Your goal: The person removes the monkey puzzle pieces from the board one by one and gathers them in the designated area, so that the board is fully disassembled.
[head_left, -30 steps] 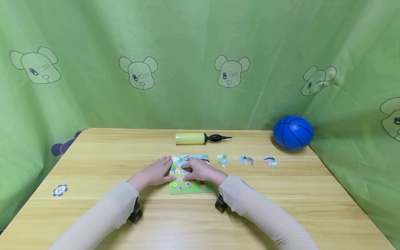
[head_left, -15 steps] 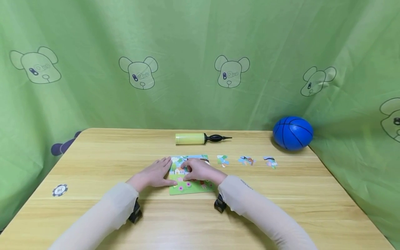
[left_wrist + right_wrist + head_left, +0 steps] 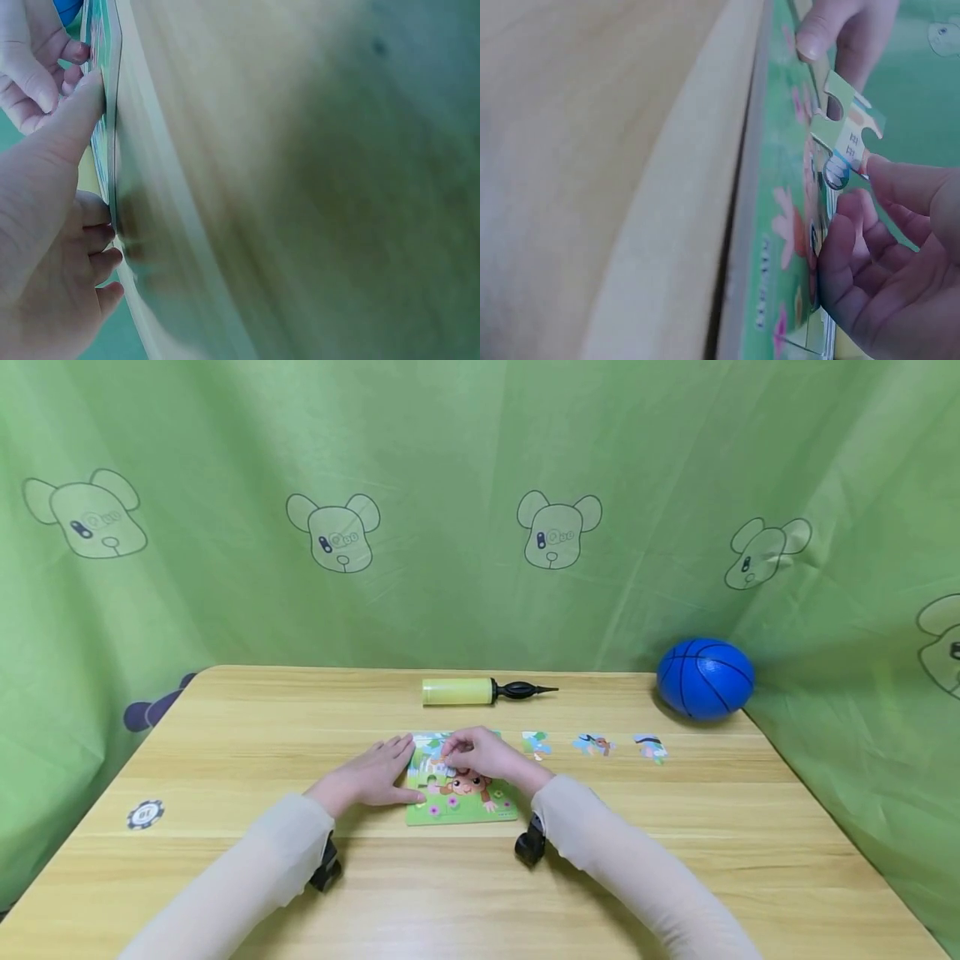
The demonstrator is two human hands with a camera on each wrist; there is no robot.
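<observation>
So the counter is light wood, grain running side to side. Under the right grip there's a flat puzzle board with a monkey and flowers on green, and its left edge is at the left grip. Off to the right grip's right, three loose bits lie in a spaced row: nearest piece, middle piece, farthest piece. Straight past that grip, a yellow pump with a black nozzle lies sideways. Way right and further back: a blue ball. Well left of the left grip, a bit closer to the person, is a poker chip.
</observation>
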